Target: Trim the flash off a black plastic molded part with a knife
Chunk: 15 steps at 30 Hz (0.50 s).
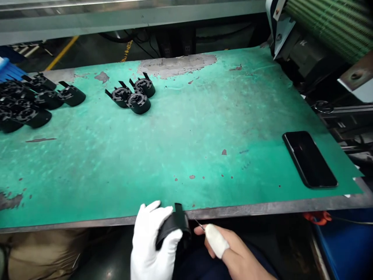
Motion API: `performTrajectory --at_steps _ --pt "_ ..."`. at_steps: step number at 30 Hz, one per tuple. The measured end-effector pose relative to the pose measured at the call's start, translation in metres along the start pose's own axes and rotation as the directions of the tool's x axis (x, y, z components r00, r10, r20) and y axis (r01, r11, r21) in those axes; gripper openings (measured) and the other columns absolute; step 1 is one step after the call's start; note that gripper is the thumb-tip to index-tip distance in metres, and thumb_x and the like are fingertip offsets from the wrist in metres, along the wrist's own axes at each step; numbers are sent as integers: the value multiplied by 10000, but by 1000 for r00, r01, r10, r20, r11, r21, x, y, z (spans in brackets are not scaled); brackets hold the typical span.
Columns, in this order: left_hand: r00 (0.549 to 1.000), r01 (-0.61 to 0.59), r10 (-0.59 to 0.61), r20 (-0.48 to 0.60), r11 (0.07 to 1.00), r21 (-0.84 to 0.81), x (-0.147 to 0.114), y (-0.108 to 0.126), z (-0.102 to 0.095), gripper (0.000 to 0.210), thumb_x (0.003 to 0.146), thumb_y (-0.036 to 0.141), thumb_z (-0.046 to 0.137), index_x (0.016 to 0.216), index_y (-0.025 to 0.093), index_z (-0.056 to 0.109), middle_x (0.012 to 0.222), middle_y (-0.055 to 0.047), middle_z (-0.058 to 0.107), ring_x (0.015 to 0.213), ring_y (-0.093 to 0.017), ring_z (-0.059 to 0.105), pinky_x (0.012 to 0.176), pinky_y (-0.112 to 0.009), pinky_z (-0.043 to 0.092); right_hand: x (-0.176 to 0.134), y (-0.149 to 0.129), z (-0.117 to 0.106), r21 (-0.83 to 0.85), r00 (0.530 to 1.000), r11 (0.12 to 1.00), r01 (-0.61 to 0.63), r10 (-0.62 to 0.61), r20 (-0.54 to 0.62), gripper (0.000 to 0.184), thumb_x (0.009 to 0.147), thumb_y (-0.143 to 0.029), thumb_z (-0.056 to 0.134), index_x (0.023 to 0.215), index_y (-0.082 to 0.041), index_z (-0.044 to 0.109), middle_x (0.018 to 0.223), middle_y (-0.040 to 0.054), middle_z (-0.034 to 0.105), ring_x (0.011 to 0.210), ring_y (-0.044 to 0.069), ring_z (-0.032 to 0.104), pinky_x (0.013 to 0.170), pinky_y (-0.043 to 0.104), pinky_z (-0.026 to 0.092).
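My left hand [153,241], in a white glove, is closed around a black plastic cylindrical part [175,224] at the table's front edge. A flat tab on the part points up and away from me. Just right of it, my right hand [221,243] is closed on a thin pointed metal tool [199,223]. Only the tool's slim tip shows, aimed toward the black part with a small gap between. A white cover wraps the right thumb. The tool's handle is hidden in the fingers.
Three similar black parts [138,102] stand together on the green tabletop [189,136]. Several more [35,116] crowd the left side by a blue container [10,70]. A phone [310,159] lies at right, below a green conveyor belt [335,23]. Orange handles [317,217] show under the right edge.
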<state>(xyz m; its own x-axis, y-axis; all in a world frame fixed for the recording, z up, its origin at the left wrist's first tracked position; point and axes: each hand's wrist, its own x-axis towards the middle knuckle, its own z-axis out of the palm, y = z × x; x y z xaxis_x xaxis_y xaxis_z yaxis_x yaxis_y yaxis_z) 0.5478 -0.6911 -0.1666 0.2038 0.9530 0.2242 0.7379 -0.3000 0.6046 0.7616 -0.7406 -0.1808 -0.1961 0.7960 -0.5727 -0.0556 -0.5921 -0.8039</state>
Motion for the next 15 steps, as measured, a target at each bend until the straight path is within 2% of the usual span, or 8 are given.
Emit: performTrajectory --at_steps 4,7,12,15 --pt "1000 11 -11 13 1000 -10 1 2 0 318 945 327 619 1256 268 586 1215 -62 664 1269 -286 568 1248 -581 278 15 -8 4 -29 992 995 94 -91 88 497 995 -589 472 909 -199 767 810 40 678 803 231 606 772 349 495" --pt "999 10 -10 36 1000 8 0 1 -2 319 951 362 609 1257 274 589 1248 -69 648 1327 -304 529 1240 -589 296 23 -15 5 -49 991 994 95 -90 96 498 1018 -541 450 787 -194 721 790 18 662 788 220 579 766 343 474" --pt "999 22 -23 49 1000 19 1 -3 -3 377 941 476 598 1265 284 595 1230 -86 654 1342 -341 524 1207 -623 343 27 -22 2 -20 987 995 100 -97 126 432 984 -550 492 845 -256 776 822 17 702 901 291 637 874 411 496" --pt "998 40 -39 40 999 -15 2 -3 -2 415 916 549 601 1247 300 613 1164 -84 672 1291 -351 558 1198 -648 340 29 -20 3 -44 991 996 77 -71 113 413 958 -574 514 876 -284 796 789 24 705 898 313 651 882 442 507"
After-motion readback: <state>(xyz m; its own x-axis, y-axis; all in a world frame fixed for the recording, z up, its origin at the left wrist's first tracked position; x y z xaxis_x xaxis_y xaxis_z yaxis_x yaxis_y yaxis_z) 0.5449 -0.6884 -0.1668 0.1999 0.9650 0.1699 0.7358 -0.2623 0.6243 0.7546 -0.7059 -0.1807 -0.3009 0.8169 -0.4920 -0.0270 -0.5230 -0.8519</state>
